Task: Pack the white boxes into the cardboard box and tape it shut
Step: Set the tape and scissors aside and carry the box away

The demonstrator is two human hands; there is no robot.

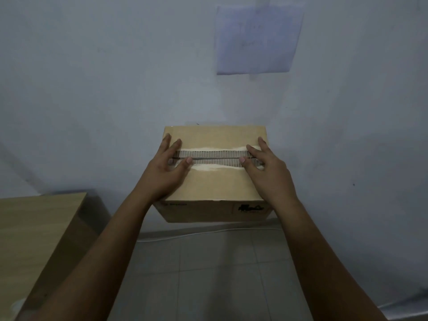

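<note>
Cardboard box (216,181) sits centre frame, close against the pale wall (115,77); what it stands on is hidden, and its lower edge shows above the tiled floor (208,274). Top flaps are folded down and meet in a seam (217,158) running left-right across the lid, so the box's long axis reads left-right, parallel to the wall. Along the seam the paper skin is torn away, showing ribbed corrugation with ragged white edges on both sides. No tape visible over the seam. Near side face carries a dark printed logo (251,207) at right, small print at left, unreadable.

Left hand (165,169) lies flat, fingers spread, on the left end of the lid, thumb tip at the seam. Right hand (268,169) mirrors it on the right end, thumb tip at the seam. Both hands are spread flat and pressing down on the flaps, gripping nothing. Bare forearms reach in from the bottom corners.

Wooden surface (39,230) at lower left, apart from the box. White cable (208,233) runs along the base of the wall. Pale paper sheet (257,38) is stuck on the wall above.
</note>
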